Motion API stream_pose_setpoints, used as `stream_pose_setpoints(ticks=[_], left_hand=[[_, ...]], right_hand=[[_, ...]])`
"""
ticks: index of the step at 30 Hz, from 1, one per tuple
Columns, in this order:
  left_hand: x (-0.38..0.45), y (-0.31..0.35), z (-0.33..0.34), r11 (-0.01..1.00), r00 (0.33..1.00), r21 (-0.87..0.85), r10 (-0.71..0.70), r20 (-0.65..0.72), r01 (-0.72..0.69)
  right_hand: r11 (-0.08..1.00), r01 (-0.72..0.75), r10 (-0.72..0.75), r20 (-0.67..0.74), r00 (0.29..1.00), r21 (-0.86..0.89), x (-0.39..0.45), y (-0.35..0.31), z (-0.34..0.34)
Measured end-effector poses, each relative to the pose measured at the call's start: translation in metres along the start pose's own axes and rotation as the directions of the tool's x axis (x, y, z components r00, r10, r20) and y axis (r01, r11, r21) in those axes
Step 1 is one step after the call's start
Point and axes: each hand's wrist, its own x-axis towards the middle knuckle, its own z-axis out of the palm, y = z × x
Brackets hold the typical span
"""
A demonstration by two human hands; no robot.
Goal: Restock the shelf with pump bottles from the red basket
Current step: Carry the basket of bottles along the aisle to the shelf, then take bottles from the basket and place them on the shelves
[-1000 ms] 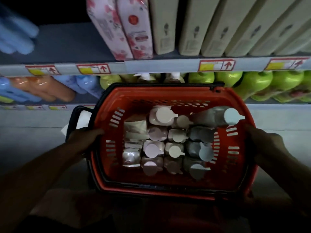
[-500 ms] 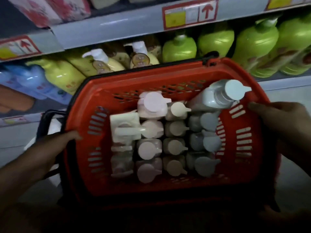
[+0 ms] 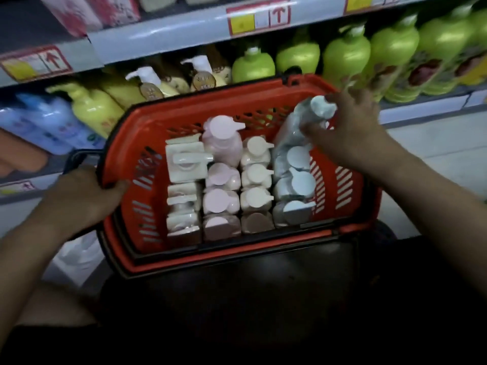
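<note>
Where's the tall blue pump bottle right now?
In the head view, the tall blue pump bottle leans in the red basket's far right corner, gripped by the right hand, above the row of blue bottles.

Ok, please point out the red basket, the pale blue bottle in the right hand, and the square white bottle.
red basket [image 3: 120, 164], head view, left rim.
pale blue bottle [image 3: 291, 130], head view, body.
square white bottle [image 3: 184, 160], head view, pump top.

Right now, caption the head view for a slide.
Right hand grips a pale blue pump bottle in the red basket; left hand holds its rim.
</note>
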Motion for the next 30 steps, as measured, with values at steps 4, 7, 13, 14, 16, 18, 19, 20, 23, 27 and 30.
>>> stream_pose_setpoints(ticks=[4, 7, 13, 14, 16, 18, 19, 20, 23, 27, 30], left_hand=[[-0.028, 0.027, -0.009, 0.983, 0.987, -0.112, 0.133, -0.093, -0.143], [-0.033, 0.035, -0.015, 0.971, 0.973, -0.137, 0.178, -0.146, -0.198], [-0.071, 0.073, -0.039, 0.901, 0.906, -0.098, 0.42, -0.056, -0.423], [-0.073, 0.079, -0.042, 0.885, 0.889, -0.091, 0.455, -0.042, -0.457], [-0.076, 0.091, -0.046, 0.848, 0.852, -0.086, 0.523, -0.016, -0.523], [-0.076, 0.102, -0.042, 0.833, 0.84, -0.119, 0.543, -0.009, -0.54], [-0.076, 0.107, -0.039, 0.831, 0.839, -0.144, 0.544, 0.002, -0.538], [-0.074, 0.112, -0.033, 0.818, 0.829, -0.167, 0.559, 0.008, -0.55], [-0.066, 0.127, -0.013, 0.767, 0.776, -0.169, 0.63, 0.013, -0.619], [-0.05, 0.146, 0.005, 0.722, 0.74, -0.212, 0.673, -0.008, -0.659], [-0.039, 0.168, 0.011, 0.681, 0.706, -0.235, 0.707, -0.032, -0.693]], right_hand=[[0.999, 0.036, -0.038, 0.089, 0.995, 0.017, -0.01, -0.005, -0.006], [0.998, 0.07, -0.07, 0.145, 0.987, 0.009, -0.027, -0.014, -0.012], [0.96, 0.261, -0.177, 0.499, 0.848, -0.101, -0.042, -0.045, -0.052], [0.943, 0.302, -0.185, 0.534, 0.825, -0.139, -0.042, -0.052, -0.062], [0.911, 0.369, -0.203, 0.577, 0.791, -0.185, -0.039, -0.064, -0.074], [0.888, 0.412, -0.224, 0.59, 0.776, -0.204, -0.032, -0.071, -0.074], [0.876, 0.428, -0.227, 0.594, 0.772, -0.221, -0.026, -0.071, -0.07], [0.871, 0.435, -0.22, 0.609, 0.762, -0.23, -0.02, -0.07, -0.064], [0.847, 0.462, -0.175, 0.685, 0.708, -0.261, 0.003, -0.063, -0.036], [0.745, 0.545, -0.105, 0.739, 0.665, -0.385, 0.03, -0.056, -0.009], [0.711, 0.564, -0.172, 0.674, 0.718, -0.419, 0.053, -0.055, 0.0]])
